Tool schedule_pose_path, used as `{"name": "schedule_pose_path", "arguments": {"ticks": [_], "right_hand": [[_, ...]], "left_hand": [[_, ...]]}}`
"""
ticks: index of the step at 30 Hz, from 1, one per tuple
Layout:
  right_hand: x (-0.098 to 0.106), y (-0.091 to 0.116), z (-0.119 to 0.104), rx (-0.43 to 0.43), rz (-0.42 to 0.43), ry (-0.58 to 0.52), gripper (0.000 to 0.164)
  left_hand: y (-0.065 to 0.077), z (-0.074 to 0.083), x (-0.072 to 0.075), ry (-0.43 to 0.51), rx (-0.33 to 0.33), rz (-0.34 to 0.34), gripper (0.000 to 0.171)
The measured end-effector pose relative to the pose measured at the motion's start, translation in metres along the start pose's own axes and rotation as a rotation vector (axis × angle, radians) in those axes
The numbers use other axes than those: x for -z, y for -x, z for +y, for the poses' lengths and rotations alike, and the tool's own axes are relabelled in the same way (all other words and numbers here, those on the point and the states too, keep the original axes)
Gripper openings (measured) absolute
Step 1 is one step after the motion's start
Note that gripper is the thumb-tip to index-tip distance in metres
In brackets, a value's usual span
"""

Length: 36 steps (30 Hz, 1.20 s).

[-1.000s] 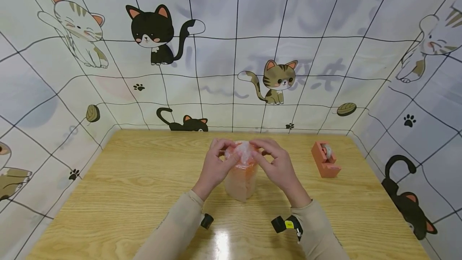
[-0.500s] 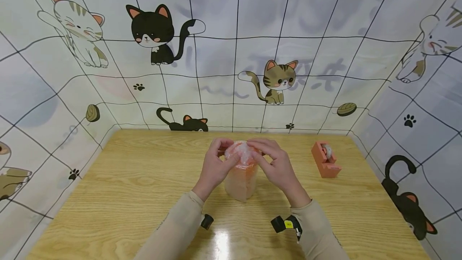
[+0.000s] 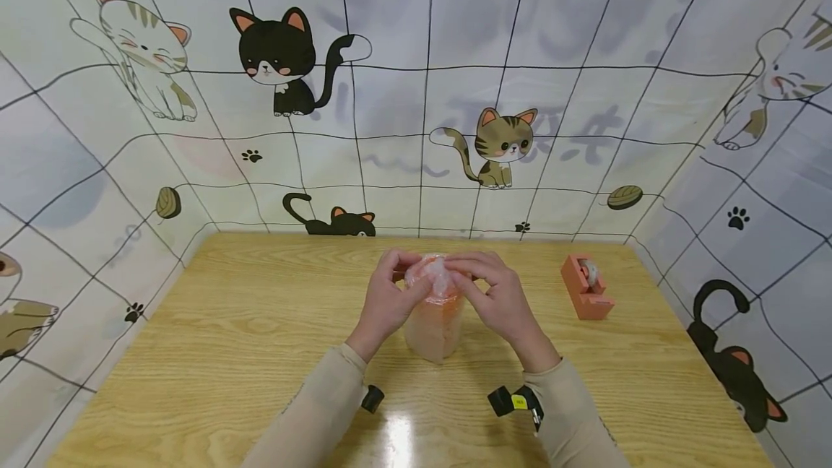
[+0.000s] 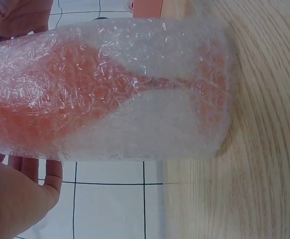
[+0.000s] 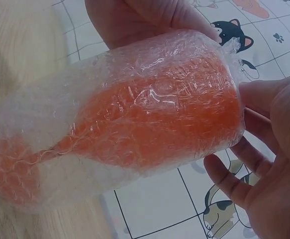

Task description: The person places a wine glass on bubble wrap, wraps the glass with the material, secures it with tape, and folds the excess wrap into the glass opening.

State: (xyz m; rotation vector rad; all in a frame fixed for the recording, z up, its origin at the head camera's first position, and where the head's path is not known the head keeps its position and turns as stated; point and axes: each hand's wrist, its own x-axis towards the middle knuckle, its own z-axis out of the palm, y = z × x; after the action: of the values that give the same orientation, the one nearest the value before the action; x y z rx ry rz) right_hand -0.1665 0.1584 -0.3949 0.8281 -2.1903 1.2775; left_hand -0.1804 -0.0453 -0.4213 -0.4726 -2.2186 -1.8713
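An orange stemmed goblet shows through the clear bubble wrap rolled round it. The wrapped bundle stands upright on the wooden table, its foot and thin stem visible in the left wrist view. At its top, the loose end of the wrap is gathered inward. My left hand holds the bundle's upper left side, thumb over the folded wrap. From the right, my right hand pinches the wrap at the top edge with thumb and forefinger; its other fingers lie beside the bundle in the right wrist view.
A coral-pink tape dispenser with a roll of clear tape stands on the table at the right. Cloth walls printed with cats and grid lines enclose the table at the back and both sides.
My right fingers have shifted slightly left and inward over the top of the wrap, pushing the gathered end down a little. My left hand and the bundle stay in place.
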Motion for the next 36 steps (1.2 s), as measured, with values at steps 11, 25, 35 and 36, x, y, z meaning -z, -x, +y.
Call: {"name": "schedule_pose_path", "arguments": {"ticks": [11, 25, 35, 36], "right_hand": [[0.000, -0.002, 0.000, 0.001, 0.010, 0.021, 0.017], [0.003, -0.004, -0.003, -0.037, -0.042, 0.086, 0.007], [0.004, -0.003, 0.000, -0.018, -0.040, 0.047, 0.010], [0.004, -0.003, 0.001, -0.028, -0.036, 0.034, 0.011]], "left_hand": [[0.000, -0.003, -0.001, -0.030, -0.038, 0.013, 0.027], [0.000, 0.001, 0.000, 0.006, 0.006, -0.023, 0.033], [-0.001, 0.007, 0.001, -0.010, 0.050, -0.043, 0.035], [-0.001, 0.007, 0.001, -0.008, 0.054, -0.045, 0.035]]}}
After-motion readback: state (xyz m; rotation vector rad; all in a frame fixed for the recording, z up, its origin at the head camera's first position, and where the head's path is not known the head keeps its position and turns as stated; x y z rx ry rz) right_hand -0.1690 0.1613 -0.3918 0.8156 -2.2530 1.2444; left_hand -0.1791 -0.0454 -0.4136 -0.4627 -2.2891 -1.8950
